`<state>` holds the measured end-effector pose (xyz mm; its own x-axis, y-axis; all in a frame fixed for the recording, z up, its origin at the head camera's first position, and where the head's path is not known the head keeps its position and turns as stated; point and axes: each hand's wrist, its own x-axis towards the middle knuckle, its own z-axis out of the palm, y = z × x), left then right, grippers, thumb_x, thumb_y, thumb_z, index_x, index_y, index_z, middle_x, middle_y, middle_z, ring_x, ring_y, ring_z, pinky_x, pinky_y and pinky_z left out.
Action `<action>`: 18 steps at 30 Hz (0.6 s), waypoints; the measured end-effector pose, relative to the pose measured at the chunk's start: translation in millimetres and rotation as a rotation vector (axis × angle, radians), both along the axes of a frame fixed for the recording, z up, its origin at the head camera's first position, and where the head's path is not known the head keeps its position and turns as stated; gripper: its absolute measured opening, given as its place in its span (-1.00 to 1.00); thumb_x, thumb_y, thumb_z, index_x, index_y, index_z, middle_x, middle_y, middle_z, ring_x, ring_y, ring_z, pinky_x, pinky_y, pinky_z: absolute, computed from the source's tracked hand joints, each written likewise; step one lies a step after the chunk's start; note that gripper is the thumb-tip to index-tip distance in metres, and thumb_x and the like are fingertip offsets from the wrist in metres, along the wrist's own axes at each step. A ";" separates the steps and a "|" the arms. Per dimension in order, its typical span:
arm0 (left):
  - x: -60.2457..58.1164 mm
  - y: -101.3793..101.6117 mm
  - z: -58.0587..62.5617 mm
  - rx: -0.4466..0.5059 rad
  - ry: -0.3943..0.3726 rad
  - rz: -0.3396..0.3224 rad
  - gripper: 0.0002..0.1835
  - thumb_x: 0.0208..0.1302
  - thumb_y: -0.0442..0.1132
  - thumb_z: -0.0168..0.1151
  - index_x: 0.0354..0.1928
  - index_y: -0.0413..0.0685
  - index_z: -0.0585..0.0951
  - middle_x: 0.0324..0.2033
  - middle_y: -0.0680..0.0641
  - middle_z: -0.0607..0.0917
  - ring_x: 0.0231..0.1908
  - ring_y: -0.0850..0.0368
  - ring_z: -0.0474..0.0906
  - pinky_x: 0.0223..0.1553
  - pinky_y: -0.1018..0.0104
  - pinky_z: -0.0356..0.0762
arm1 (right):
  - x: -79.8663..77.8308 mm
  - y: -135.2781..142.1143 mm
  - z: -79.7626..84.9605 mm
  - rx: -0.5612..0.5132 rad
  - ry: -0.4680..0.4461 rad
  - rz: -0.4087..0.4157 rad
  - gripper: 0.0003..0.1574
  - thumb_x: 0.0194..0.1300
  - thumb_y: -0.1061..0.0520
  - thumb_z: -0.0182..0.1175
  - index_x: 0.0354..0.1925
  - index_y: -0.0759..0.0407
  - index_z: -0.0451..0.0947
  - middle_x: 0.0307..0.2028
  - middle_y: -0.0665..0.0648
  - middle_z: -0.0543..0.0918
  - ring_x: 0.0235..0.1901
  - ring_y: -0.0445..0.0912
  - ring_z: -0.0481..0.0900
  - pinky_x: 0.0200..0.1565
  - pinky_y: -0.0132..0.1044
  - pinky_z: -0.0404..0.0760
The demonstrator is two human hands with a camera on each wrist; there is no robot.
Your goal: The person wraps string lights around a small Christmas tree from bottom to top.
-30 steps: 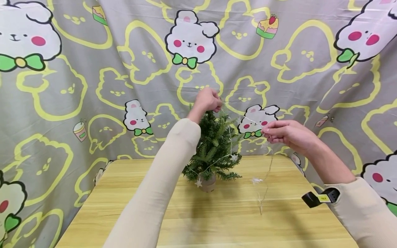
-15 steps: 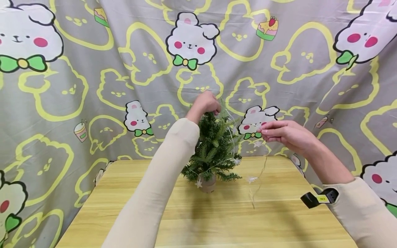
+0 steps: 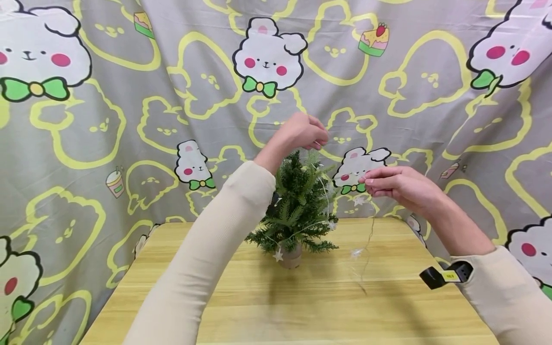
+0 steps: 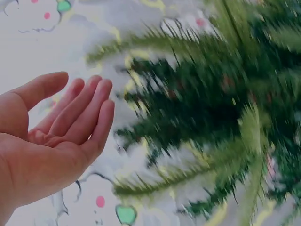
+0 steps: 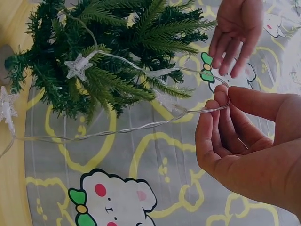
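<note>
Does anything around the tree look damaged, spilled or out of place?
No, nothing stands out. The small green artificial tree stands upright; the clear wire with translucent stars is partly on it, partly hanging from the right hand.

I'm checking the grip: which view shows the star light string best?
The right wrist view: the star light string is close up, pinched by the right hand. The head view shows it small and faint, partly on the tree, partly hanging from that hand. In the left wrist view I cannot make it out.
</note>
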<state>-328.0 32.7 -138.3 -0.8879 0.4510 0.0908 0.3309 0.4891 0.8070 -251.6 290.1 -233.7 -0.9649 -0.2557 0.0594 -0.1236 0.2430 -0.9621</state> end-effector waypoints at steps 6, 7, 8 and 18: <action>21.1 18.2 -3.3 -0.007 -0.044 -0.111 -0.81 0.42 -0.26 0.26 -0.03 -0.17 0.71 -0.23 -0.13 0.78 -0.25 0.06 0.75 -0.17 0.32 0.70 | -0.1 -0.6 4.1 0.019 0.011 0.014 -0.77 0.48 0.14 0.18 0.01 0.18 0.66 -0.19 -0.05 0.71 -0.20 -0.20 0.67 -0.08 -0.38 0.69; 23.7 21.0 -5.5 -0.022 -0.035 -0.125 -0.81 0.43 -0.25 0.26 -0.04 -0.17 0.71 -0.23 -0.12 0.78 -0.27 0.07 0.75 -0.18 0.32 0.71 | 0.0 -0.7 4.6 0.021 0.011 0.014 -0.75 0.48 0.14 0.19 0.03 0.21 0.64 -0.18 -0.05 0.71 -0.20 -0.20 0.68 -0.08 -0.37 0.69; 26.2 23.4 -8.1 -0.041 -0.020 -0.137 -0.81 0.43 -0.25 0.26 -0.04 -0.17 0.71 -0.25 -0.10 0.77 -0.28 0.07 0.75 -0.20 0.34 0.71 | 0.1 -0.7 5.0 0.023 0.010 0.013 -0.73 0.48 0.13 0.19 0.05 0.23 0.63 -0.18 -0.05 0.72 -0.19 -0.20 0.68 -0.08 -0.37 0.69; 39.5 39.4 -31.4 -0.294 0.215 -0.169 -0.84 0.24 -0.37 0.27 -0.27 -0.03 0.80 -0.35 -0.04 0.81 -0.40 0.17 0.68 -0.40 0.46 0.55 | 1.7 0.0 5.5 0.011 0.008 0.019 -0.77 0.48 0.16 0.18 0.01 0.21 0.65 -0.19 -0.05 0.72 -0.20 -0.20 0.69 -0.09 -0.38 0.69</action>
<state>-288.4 72.1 -169.6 -0.7740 0.6232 0.1120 0.5726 0.6133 0.5441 -249.9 290.0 -228.1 -0.9593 -0.2751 0.0640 -0.1358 0.2508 -0.9585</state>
